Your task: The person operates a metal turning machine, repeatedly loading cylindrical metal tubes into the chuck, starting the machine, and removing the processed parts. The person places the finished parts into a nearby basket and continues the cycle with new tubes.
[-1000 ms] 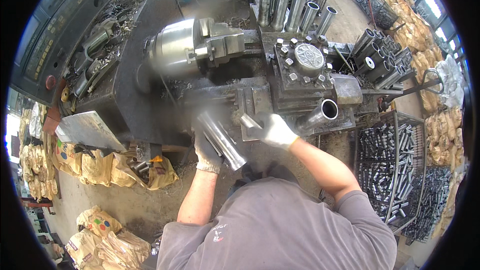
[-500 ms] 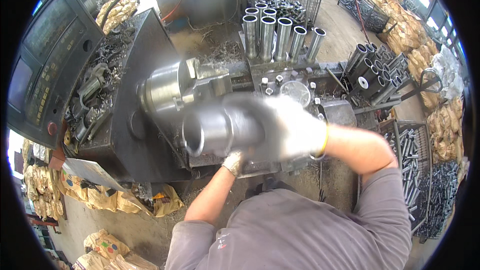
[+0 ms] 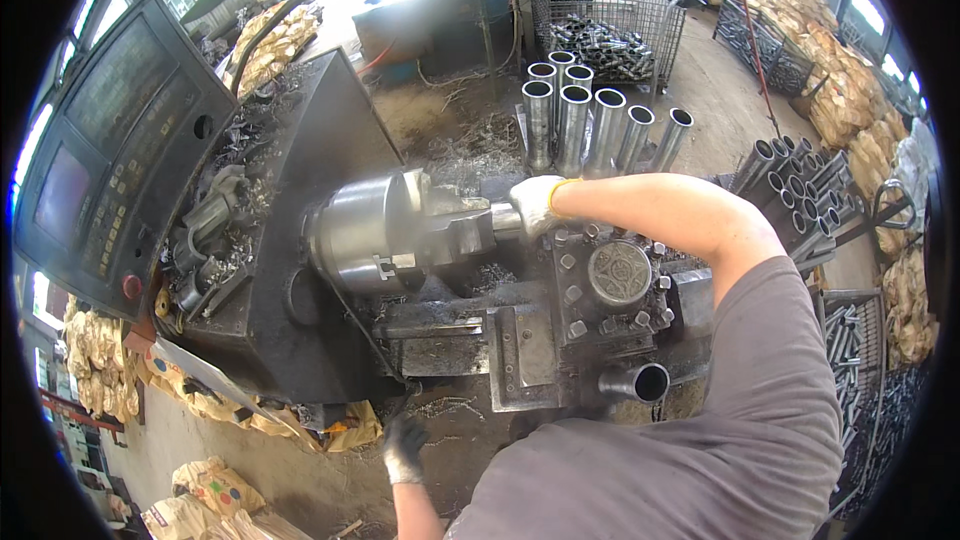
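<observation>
My right hand, in a white glove, is closed around a short metal tube whose end sits in the jaws of the lathe chuck. Most of the tube is hidden by the glove and jaws. My right forearm reaches across above the square tool post. My left hand, in a dark glove, hangs low in front of the machine bed, holding nothing, apart from the machine. Another tube lies open-ended at the carriage's front right corner.
A control panel stands at the left. Several upright tubes stand behind the carriage, a wire basket of tubes beyond them. More tubes are stacked at the right. Filled sacks lie on the floor, metal swarf around the bed.
The tube came up from low in front of the machine to the chuck. My right hand now holds it there alone, and my left hand has dropped down.
</observation>
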Demonstrator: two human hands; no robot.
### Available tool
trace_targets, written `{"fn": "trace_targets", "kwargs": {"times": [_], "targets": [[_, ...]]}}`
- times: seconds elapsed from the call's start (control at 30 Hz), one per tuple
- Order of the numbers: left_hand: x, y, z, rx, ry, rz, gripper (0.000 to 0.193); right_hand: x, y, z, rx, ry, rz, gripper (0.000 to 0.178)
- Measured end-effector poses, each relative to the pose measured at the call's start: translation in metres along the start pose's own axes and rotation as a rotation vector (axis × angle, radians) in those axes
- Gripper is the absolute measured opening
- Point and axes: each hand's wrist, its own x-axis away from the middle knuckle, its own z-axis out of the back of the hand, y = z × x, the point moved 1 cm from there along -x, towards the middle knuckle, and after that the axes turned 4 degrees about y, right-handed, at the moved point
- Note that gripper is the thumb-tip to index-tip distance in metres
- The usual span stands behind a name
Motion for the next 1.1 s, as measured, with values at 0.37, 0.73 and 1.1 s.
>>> {"fn": "trace_targets", "kwargs": {"times": [0.37,0.73,1.1], "targets": [[-0.010,0.085,0.073,0.417,0.348,-0.136,0.047,0.007,-0.009,0.020,-0.093,-0.172,-0.065,0.058],[-0.033,0.090,0.089,0.181,0.456,-0.228,0.038,0.048,-0.018,0.028,-0.296,0.325,0.034,0.072],[0.086,0.365,-0.115,-0.976,0.573,-1.692,0.043,0.329,-0.105,0.023,-0.974,0.992,-0.087,0.038]]}}
